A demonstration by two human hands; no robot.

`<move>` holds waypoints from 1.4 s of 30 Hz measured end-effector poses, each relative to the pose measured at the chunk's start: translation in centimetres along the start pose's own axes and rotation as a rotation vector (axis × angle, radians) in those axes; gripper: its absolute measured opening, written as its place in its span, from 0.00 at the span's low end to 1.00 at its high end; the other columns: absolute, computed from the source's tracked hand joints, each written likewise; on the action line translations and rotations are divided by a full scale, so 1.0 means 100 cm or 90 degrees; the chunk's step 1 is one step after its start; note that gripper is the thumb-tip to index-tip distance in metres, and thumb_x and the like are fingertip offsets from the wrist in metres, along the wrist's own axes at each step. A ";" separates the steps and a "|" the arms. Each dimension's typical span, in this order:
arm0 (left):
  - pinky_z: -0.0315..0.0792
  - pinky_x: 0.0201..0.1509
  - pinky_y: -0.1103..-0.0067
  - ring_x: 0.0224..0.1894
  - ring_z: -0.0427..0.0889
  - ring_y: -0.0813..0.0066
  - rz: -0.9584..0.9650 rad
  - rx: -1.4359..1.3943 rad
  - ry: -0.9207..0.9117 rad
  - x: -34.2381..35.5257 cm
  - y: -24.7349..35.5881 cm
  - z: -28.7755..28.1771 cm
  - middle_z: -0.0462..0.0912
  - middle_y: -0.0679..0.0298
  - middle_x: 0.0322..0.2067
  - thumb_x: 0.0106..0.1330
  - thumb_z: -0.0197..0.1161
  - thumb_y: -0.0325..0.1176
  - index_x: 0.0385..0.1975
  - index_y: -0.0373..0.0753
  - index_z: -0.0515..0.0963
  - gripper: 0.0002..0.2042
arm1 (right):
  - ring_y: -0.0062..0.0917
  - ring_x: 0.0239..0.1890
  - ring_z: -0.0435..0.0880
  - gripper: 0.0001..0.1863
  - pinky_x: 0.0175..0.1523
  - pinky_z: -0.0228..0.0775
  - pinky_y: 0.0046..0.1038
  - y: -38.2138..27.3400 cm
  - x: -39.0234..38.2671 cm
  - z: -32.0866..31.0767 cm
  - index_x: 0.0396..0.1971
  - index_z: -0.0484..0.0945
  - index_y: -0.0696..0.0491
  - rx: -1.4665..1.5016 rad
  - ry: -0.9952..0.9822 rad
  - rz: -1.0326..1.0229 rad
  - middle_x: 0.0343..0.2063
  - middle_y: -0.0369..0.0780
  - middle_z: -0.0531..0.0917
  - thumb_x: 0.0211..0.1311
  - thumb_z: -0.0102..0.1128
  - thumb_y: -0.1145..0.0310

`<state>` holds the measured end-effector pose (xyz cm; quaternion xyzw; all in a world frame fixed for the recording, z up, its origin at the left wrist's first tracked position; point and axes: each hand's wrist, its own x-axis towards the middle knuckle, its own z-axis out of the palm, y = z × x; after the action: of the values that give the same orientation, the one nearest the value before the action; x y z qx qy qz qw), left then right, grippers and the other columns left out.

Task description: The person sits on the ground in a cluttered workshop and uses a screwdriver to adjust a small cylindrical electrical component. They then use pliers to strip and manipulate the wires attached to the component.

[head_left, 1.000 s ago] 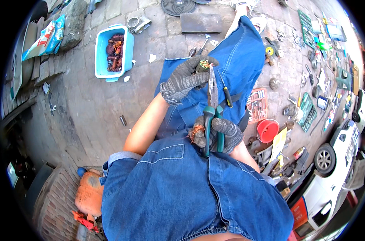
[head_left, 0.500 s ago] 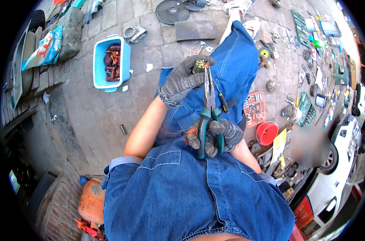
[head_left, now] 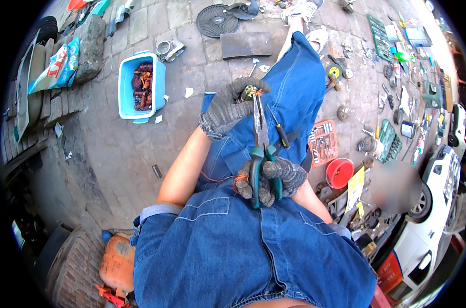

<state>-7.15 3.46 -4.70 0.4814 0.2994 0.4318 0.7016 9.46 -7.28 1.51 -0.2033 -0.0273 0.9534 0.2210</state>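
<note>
seen from above, a person with two gloved hands works over a denim lap [head_left: 300, 84]. the left hand [head_left: 226, 107] is curled closed around a small round part [head_left: 250, 92], its end face turned up, showing green, yellow and copper colours. the part is held above the thighs, near the upper middle of the view. the right hand [head_left: 283, 177] is wrapped around the green handles of long-nosed pliers [head_left: 260, 136], which stand slightly apart in its grip. the pliers' nose points up and away from the body, its tips at a tuft of copper [head_left: 258, 93] on the part's edge; whether they are clamped on it is too small to tell. a tangle of copper wire [head_left: 240, 179] sits against the right fingers, and a thin strand trails off to the left.

to work this well, the left grip should stay firm and low on the part, fingertips clear of the tips. a small bite on the tuft and a steady, straight pull would likely beat jerking, since thin copper may snap. keeping the loose tangle away from the handles should prevent snagging. a screwdriver [head_left: 282, 136] lies on the lap just beside the pliers, where an elbow could knock it.
</note>
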 end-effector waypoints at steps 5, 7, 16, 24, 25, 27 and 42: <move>0.68 0.47 0.79 0.41 0.74 0.76 -0.110 0.065 -0.016 0.004 0.013 0.001 0.77 0.65 0.39 0.53 0.63 0.36 0.41 0.37 0.76 0.16 | 0.21 0.13 0.76 0.29 0.13 0.67 0.17 -0.003 -0.001 0.009 0.34 0.74 0.67 -0.043 0.045 -0.009 0.27 0.50 0.79 0.51 0.60 0.50; 0.68 0.47 0.78 0.40 0.74 0.76 -0.111 0.100 0.005 0.002 0.007 0.000 0.77 0.65 0.37 0.53 0.63 0.38 0.41 0.37 0.76 0.17 | 0.17 0.14 0.75 0.27 0.14 0.63 0.14 -0.004 -0.003 0.001 0.34 0.74 0.66 -0.023 0.022 -0.014 0.28 0.49 0.79 0.54 0.58 0.52; 0.72 0.39 0.82 0.35 0.76 0.79 0.003 0.081 0.059 0.018 -0.015 0.007 0.79 0.65 0.34 0.50 0.64 0.29 0.37 0.37 0.76 0.14 | 0.32 0.33 0.77 0.17 0.41 0.70 0.31 -0.006 -0.005 0.012 0.35 0.73 0.60 0.122 0.030 -0.098 0.29 0.44 0.77 0.60 0.52 0.59; 0.72 0.38 0.82 0.34 0.76 0.79 0.054 0.168 0.121 0.019 0.003 0.024 0.78 0.66 0.32 0.47 0.66 0.25 0.34 0.39 0.76 0.13 | 0.23 0.27 0.73 0.14 0.30 0.66 0.23 0.004 0.000 0.007 0.35 0.71 0.54 0.195 0.014 -0.081 0.25 0.35 0.73 0.60 0.53 0.57; 0.72 0.37 0.82 0.33 0.76 0.79 0.072 0.188 0.146 0.019 0.001 0.025 0.78 0.66 0.31 0.48 0.66 0.25 0.34 0.39 0.76 0.12 | 0.21 0.26 0.72 0.14 0.28 0.64 0.21 0.004 0.001 0.008 0.35 0.71 0.53 0.171 -0.004 -0.083 0.25 0.34 0.73 0.60 0.53 0.58; 0.72 0.34 0.82 0.30 0.76 0.79 0.105 0.229 0.197 0.020 -0.007 0.025 0.78 0.66 0.28 0.49 0.65 0.25 0.33 0.39 0.76 0.11 | 0.17 0.24 0.70 0.13 0.25 0.60 0.18 0.004 0.005 0.013 0.36 0.71 0.53 0.127 -0.040 -0.086 0.24 0.32 0.72 0.60 0.53 0.58; 0.72 0.39 0.84 0.33 0.77 0.83 0.019 0.091 0.185 0.009 0.038 0.045 0.82 0.65 0.32 0.55 0.63 0.30 0.37 0.38 0.79 0.10 | 0.23 0.25 0.74 0.15 0.29 0.68 0.24 0.008 0.009 0.011 0.36 0.71 0.57 -0.119 0.102 -0.117 0.23 0.38 0.75 0.58 0.56 0.61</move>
<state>-4.21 3.01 0.42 0.4668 0.4201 0.4850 0.6086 7.93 -7.58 2.03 -0.2948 -0.1168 0.9033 0.2889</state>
